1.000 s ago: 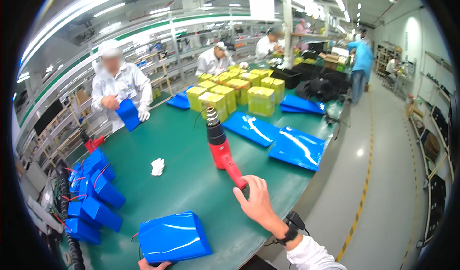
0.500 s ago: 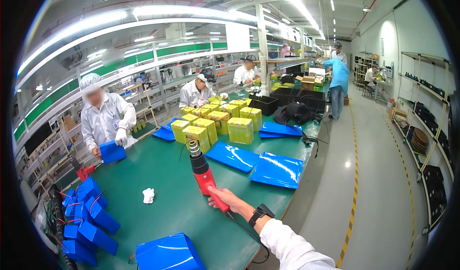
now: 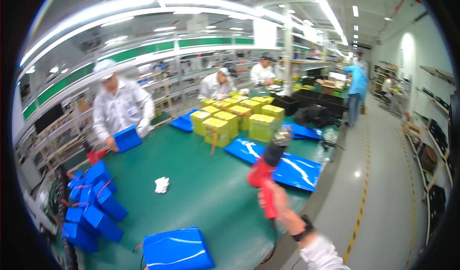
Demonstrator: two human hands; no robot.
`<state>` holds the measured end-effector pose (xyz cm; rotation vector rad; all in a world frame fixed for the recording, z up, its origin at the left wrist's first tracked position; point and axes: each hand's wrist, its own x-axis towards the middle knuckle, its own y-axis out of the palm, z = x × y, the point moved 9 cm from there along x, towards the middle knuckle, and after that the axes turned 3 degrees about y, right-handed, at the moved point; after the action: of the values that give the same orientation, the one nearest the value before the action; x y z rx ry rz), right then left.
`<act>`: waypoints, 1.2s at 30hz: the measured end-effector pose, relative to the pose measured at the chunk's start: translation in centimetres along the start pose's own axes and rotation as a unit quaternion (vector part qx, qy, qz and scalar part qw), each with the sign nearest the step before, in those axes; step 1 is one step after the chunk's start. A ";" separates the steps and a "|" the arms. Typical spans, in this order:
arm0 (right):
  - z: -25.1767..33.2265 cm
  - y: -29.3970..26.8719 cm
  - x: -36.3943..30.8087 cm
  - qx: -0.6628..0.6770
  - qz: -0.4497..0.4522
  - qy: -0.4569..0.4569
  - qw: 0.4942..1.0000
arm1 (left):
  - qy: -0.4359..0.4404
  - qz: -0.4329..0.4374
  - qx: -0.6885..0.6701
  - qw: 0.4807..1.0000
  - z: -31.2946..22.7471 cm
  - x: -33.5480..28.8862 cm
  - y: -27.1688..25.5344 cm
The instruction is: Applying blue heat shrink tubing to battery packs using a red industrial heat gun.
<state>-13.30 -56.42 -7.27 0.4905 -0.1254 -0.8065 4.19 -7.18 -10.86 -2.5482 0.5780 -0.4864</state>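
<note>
My right hand [image 3: 280, 207] grips the handle of a red heat gun [image 3: 265, 170] and holds it up above the green table [image 3: 206, 198], its metal nozzle pointing up and to the right. The picture is blurred by motion. A blue wrapped pack [image 3: 178, 249] lies flat at the table's near edge, right in front of me. My left hand is out of the picture.
Several blue packs with red wires [image 3: 91, 205] are piled at the left. A white glove [image 3: 162, 185] lies mid-table. Flat blue sleeves [image 3: 299, 170] and yellow blocks [image 3: 239, 119] sit farther back. A person in white [image 3: 120, 108] holds a blue pack across the table. An aisle runs along the right.
My right hand has lifted the heat gun off the table and swung it to the right. The view has shifted and blurred.
</note>
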 end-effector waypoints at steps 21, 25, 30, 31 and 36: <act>7.1 -8.8 -10.4 -0.165 -0.141 -0.151 0.964 | 0.005 0.016 -0.020 1.000 -1.2 0.7 0.7; 6.2 -9.2 -10.7 -0.080 -0.120 -0.115 0.983 | 0.003 0.011 0.002 1.000 -0.5 0.6 1.1; 7.4 -12.7 -12.6 0.010 -0.204 -0.162 0.965 | 0.000 0.028 -0.043 0.999 0.7 0.6 1.4; 7.6 -13.2 -12.7 0.011 -0.200 -0.154 0.968 | -0.003 0.033 -0.049 0.998 0.5 0.5 1.5; 10.8 -16.2 -14.8 -0.190 -0.270 -0.234 0.915 | -0.002 0.042 -0.028 0.999 0.6 0.6 1.2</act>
<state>-37.43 -59.31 -4.22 -0.0599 -0.2752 -1.4510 4.54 -8.23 -11.83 -2.5658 0.7030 -0.4426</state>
